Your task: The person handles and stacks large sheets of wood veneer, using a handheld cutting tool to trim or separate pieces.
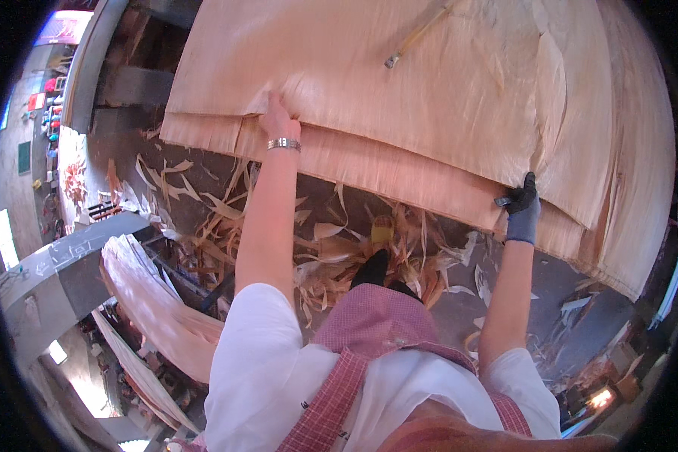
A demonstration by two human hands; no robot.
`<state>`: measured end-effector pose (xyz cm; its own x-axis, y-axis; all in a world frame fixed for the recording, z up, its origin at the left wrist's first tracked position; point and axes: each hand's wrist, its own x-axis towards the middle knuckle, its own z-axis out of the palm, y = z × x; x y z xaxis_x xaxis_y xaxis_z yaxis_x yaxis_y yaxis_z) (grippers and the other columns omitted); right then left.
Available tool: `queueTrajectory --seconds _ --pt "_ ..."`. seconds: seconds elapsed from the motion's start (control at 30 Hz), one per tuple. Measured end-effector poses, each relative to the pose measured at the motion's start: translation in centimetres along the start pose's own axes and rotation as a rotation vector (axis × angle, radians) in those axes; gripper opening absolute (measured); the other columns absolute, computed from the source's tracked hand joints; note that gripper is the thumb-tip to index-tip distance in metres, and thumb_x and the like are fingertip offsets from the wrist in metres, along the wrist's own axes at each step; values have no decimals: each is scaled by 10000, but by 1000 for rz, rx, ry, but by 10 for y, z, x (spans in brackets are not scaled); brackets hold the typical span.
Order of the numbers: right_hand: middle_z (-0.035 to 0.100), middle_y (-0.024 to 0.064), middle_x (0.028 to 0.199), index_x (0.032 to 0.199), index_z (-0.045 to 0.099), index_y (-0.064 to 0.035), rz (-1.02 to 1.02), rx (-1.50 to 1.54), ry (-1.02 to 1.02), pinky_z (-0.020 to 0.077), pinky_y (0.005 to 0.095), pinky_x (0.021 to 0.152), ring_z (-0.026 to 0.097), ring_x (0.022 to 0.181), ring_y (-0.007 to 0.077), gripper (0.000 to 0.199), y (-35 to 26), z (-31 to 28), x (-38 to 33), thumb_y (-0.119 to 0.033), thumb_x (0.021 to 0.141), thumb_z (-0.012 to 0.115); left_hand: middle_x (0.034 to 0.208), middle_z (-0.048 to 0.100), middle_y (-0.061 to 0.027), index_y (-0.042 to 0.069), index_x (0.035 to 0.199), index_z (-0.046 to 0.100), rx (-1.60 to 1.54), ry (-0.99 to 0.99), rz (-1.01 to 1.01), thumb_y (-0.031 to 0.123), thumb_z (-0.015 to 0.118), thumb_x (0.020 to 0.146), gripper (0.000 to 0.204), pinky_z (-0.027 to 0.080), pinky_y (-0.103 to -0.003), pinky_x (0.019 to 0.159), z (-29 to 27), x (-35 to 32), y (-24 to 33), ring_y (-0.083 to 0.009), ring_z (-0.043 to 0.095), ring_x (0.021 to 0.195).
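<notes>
Two hands: bare left hand (277,117), gloved right hand (521,200). One glove (523,215), dark grey. One metal bracelet (284,143) on left wrist. Veneer sheets (429,83) in one stack; at least three layers show at near edge, exact count unclear. One stick-like tool (414,36) near far edge of stack. One yellow shoe (382,228) visible. Scrap strips (226,211) on floor: many, too tangled to count.

Pink-lit rectangular screen or sign (62,26) top left; small red packages (38,100) below.
</notes>
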<state>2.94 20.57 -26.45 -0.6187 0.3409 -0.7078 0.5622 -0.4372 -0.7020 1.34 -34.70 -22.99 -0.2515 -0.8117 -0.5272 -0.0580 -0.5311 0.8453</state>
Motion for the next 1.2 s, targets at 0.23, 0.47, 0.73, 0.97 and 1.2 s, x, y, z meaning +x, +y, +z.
queueTrajectory --seconds 0.23,0.47,0.73,0.97,1.2 --pt "470 45 630 865 574 -123 12 81 -8 432 440 322 426 430 226 341 -2 -1 6 -418 797 732 949 647 -96 -21 993 578 -70 -21 46 247 683 830 331 456 -355 502 11 -23 13 -188 604 736" --pt "650 102 914 1107 624 -102 104 151 -88 443 430 348 583 632 283 543 1 -12 -11 -526 778 708 1321 496 -126 32 1359 387 -2 -362 -143 500 570 860 708 382 -453 967 -7 -21 13 -307 487 1162" --pt "616 126 1054 1167 505 -124 -55 390 -11 487 533 561 565 788 339 394 -8 20 -49 -358 880 638 1278 539 -179 12 1344 430 869 -406 297 443 503 891 630 429 -428 956 -85 105 21 -322 538 1124" --pt "561 43 710 958 587 -58 -169 440 315 404 357 461 500 556 201 337 -10 11 -53 -296 795 760 1279 546 -198 -21 1368 395 1329 -402 453 363 537 895 626 463 -409 919 -54 72 27 -335 553 1108" --pt "556 67 705 935 563 -77 86 412 87 358 287 402 504 526 192 409 -38 -32 -88 -460 844 679 1409 437 -136 -2 1415 359 190 -271 -66 481 340 963 662 349 -468 1058 -35 -18 42 -317 422 1269"
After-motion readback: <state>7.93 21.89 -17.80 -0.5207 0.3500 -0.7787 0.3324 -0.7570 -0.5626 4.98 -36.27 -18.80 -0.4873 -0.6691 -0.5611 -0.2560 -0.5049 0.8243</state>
